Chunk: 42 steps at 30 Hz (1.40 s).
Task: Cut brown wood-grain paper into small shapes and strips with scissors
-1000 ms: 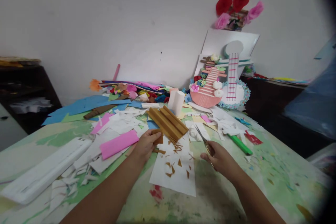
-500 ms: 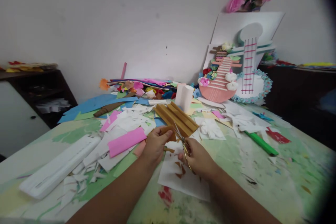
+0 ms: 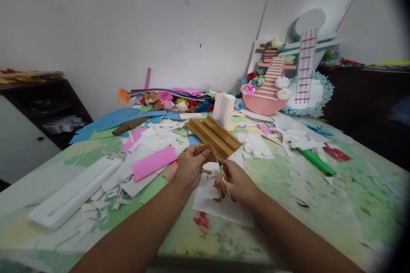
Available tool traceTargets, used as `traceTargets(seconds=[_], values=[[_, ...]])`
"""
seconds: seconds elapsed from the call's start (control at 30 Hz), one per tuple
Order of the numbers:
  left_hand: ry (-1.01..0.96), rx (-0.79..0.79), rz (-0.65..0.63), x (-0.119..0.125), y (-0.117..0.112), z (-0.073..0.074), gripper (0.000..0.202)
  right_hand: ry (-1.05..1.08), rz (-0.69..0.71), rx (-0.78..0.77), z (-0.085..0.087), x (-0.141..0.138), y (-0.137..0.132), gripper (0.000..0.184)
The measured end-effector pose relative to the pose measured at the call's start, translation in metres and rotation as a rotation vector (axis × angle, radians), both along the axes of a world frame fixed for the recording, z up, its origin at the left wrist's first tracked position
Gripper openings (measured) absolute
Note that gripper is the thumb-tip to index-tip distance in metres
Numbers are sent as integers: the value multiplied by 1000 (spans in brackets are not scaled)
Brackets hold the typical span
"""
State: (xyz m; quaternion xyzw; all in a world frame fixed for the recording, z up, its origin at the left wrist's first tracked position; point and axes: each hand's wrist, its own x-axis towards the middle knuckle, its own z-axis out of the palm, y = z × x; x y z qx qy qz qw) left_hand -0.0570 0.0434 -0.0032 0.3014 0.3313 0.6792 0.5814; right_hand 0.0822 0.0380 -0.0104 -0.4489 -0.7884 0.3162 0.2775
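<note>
My left hand (image 3: 190, 166) pinches a small piece of brown paper (image 3: 209, 157) between thumb and fingers. In my right hand (image 3: 238, 181) is a pair of gold-handled scissors (image 3: 223, 175), its blades pointing up and left against that paper. Beneath both hands lies a white sheet (image 3: 208, 198) with brown offcuts (image 3: 219, 194) scattered over it. Just beyond the hands rests a folded sheet of brown crepe paper (image 3: 213, 136). A pink paper roll (image 3: 154, 163) lies left of my left hand.
A long white device (image 3: 75, 192) and paper scraps (image 3: 92, 213) cover the left side. Behind stands a white roll (image 3: 227, 111). Two paper instrument models (image 3: 267, 98) lean at the back right. A green roll (image 3: 317, 161) and a red piece (image 3: 337, 152) lie on the right.
The camera view has tilted down slightly, so the table's things sit higher in the picture. Both hands keep their hold, and the scissor blades look closer together on the brown paper.
</note>
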Motion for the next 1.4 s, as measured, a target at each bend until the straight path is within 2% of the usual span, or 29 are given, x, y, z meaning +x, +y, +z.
traceTargets(seconds=[0.43,0.63,1.03,1.17,1.33,1.4], values=[[-15,-26,43,8,-6,-2,23,-47,-21,66,-6,-2,3,34],[-41,-40,31,8,-9,1,21,-126,-25,74,-2,-2,2,25],[-41,-86,18,5,-10,3,22,-176,-80,71,6,-1,0,23],[-66,-84,22,2,-9,4,21,-66,-148,36,3,4,2,22],[-25,-137,8,2,-7,3,19,390,-193,-187,-5,6,7,26],[28,-166,-13,4,-6,0,18,506,-203,-252,-7,5,8,26]])
